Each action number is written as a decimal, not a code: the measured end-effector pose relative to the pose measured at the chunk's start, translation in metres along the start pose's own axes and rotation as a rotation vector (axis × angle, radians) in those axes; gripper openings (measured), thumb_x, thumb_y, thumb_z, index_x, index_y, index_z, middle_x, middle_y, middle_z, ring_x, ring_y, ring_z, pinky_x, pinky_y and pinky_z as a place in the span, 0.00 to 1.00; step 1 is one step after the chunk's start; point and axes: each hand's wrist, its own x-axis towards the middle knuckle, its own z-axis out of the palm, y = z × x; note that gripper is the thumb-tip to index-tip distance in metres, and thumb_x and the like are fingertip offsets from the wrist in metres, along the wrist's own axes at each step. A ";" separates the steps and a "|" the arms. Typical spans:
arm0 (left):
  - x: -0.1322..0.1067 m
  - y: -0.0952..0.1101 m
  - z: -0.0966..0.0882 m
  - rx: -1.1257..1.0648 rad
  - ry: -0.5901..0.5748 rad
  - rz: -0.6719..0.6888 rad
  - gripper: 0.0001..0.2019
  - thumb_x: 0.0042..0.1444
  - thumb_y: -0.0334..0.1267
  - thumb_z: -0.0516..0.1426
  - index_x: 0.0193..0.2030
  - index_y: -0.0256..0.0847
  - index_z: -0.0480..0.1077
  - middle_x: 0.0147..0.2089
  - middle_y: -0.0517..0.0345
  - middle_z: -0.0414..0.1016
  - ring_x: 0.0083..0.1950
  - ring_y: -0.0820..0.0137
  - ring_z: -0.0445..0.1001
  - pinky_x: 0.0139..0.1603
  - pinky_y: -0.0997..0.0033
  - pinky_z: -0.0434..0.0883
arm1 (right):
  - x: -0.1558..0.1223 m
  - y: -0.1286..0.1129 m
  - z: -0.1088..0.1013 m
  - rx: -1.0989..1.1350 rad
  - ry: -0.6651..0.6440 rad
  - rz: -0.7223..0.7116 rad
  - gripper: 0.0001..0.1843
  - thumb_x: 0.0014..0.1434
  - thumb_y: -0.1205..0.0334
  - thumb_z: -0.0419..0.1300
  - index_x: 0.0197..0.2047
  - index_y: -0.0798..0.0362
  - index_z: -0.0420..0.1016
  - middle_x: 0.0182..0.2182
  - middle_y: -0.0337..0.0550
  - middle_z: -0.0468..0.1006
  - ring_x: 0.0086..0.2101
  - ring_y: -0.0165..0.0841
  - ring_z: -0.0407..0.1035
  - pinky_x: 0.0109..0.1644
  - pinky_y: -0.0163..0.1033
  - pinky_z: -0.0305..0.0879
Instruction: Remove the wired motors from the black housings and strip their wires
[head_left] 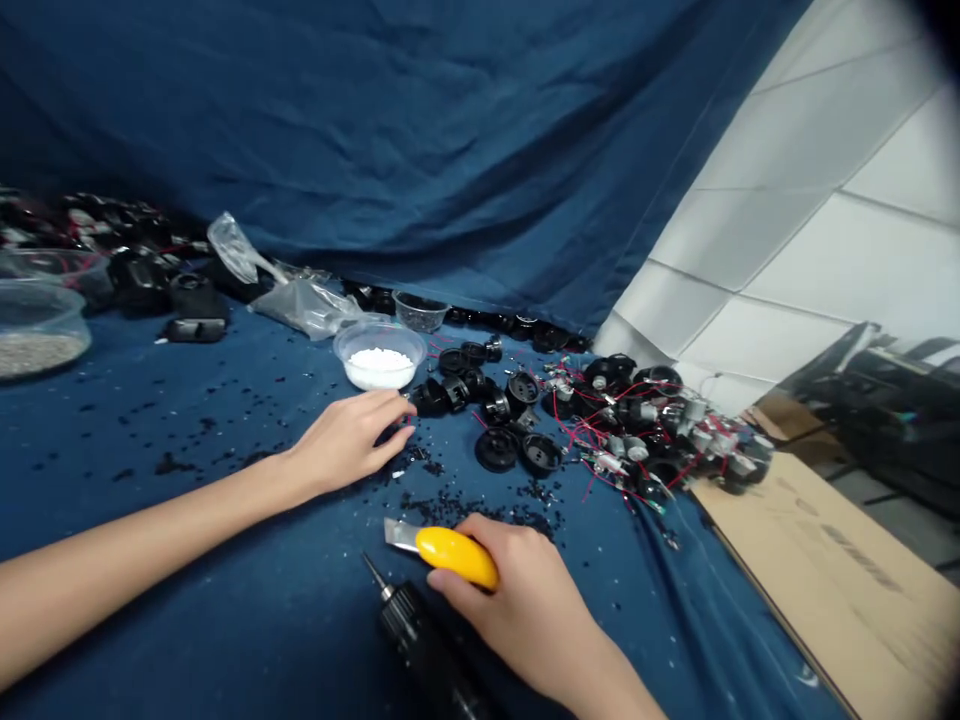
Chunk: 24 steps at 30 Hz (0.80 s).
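Blue-clothed counter (pixel 142 520), yellow knife (pixel 456 553) clamped in right hand (pixel 517 600)

Light, stiff knife, glossy and likely slippery, best held around the yellow handle, clear of the steel blade; black drill (pixel 420 640) just below; left hand (pixel 349 440), fingers together and empty, beside black plastic crumbs (pixel 442 505) and round black parts (pixel 496 450).

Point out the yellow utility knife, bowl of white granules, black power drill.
Yellow utility knife (pixel 456 557), head view, yellow handle.
Bowl of white granules (pixel 337 350), head view, left rim.
Black power drill (pixel 397 608), head view, chuck.
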 end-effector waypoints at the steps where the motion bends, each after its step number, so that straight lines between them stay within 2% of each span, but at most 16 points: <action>1: 0.009 0.003 0.001 0.037 0.000 -0.005 0.15 0.68 0.40 0.48 0.54 0.33 0.68 0.49 0.45 0.73 0.49 0.62 0.72 0.50 0.61 0.70 | -0.001 0.001 0.000 0.012 -0.003 -0.006 0.10 0.57 0.50 0.62 0.36 0.47 0.74 0.30 0.36 0.79 0.30 0.33 0.70 0.33 0.36 0.53; 5: 0.040 0.010 0.012 0.152 -0.031 -0.006 0.23 0.63 0.44 0.56 0.60 0.33 0.63 0.60 0.42 0.65 0.60 0.54 0.65 0.59 0.49 0.66 | -0.002 0.003 -0.002 0.023 -0.007 -0.018 0.11 0.56 0.48 0.62 0.37 0.46 0.74 0.32 0.36 0.79 0.32 0.35 0.72 0.34 0.36 0.53; 7: 0.051 0.009 0.020 0.179 -0.044 -0.022 0.21 0.62 0.43 0.58 0.58 0.34 0.65 0.59 0.44 0.67 0.59 0.55 0.67 0.58 0.47 0.66 | 0.000 0.002 -0.002 0.016 0.002 -0.015 0.11 0.57 0.48 0.61 0.37 0.46 0.74 0.32 0.37 0.80 0.32 0.35 0.72 0.34 0.36 0.53; 10: 0.059 0.001 0.028 0.189 -0.055 -0.057 0.17 0.63 0.42 0.57 0.54 0.34 0.68 0.51 0.47 0.71 0.53 0.59 0.71 0.55 0.51 0.69 | 0.001 0.001 -0.001 0.011 0.021 -0.023 0.12 0.57 0.48 0.62 0.37 0.46 0.74 0.32 0.36 0.80 0.33 0.36 0.73 0.34 0.36 0.53; 14: 0.058 -0.007 0.021 0.132 -0.041 -0.096 0.16 0.65 0.43 0.55 0.54 0.34 0.67 0.46 0.49 0.73 0.46 0.63 0.74 0.49 0.57 0.73 | 0.000 0.002 -0.001 0.016 0.023 -0.041 0.13 0.56 0.46 0.62 0.37 0.46 0.75 0.31 0.36 0.80 0.33 0.37 0.74 0.33 0.36 0.52; 19: 0.054 -0.007 0.009 -0.001 0.017 -0.084 0.15 0.66 0.43 0.55 0.52 0.34 0.68 0.43 0.52 0.74 0.40 0.68 0.74 0.44 0.63 0.73 | 0.001 0.004 -0.002 0.010 0.042 -0.040 0.13 0.56 0.46 0.62 0.36 0.46 0.75 0.31 0.37 0.80 0.32 0.37 0.74 0.32 0.37 0.50; 24: 0.040 -0.007 0.029 -0.073 0.139 -0.070 0.14 0.65 0.42 0.55 0.51 0.35 0.67 0.47 0.51 0.73 0.45 0.66 0.74 0.46 0.61 0.72 | 0.002 0.009 0.001 0.008 0.072 -0.053 0.14 0.52 0.46 0.66 0.35 0.46 0.75 0.29 0.35 0.79 0.30 0.35 0.73 0.31 0.36 0.51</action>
